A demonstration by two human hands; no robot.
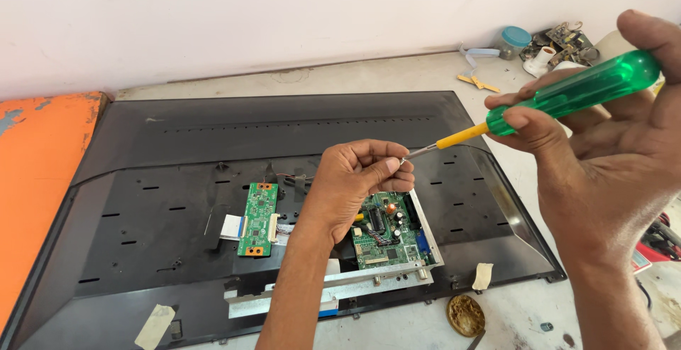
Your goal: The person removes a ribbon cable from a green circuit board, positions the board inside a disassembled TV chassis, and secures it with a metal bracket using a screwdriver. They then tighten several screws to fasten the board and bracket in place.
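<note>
My right hand [610,137] grips a screwdriver with a clear green handle [578,91] and a yellow collar, held up above the bench. Its metal tip [415,153] meets the pinched fingertips of my left hand [362,180]; anything between those fingers is too small to see. Both hands hover over the back of a flat television [177,180] lying face down with its rear cover off. Under my left hand sits a green main circuit board [386,233] in a metal tray. A smaller green board [257,219] with a white ribbon cable lies to its left.
An orange surface [35,173] borders the television on the left. At the back right are a blue-lidded jar [512,40], loose electronic parts [564,41] and yellow strips [477,80]. A round brass-coloured tin [465,315] lies by the front edge. Masking tape pieces [154,325] stick to the frame.
</note>
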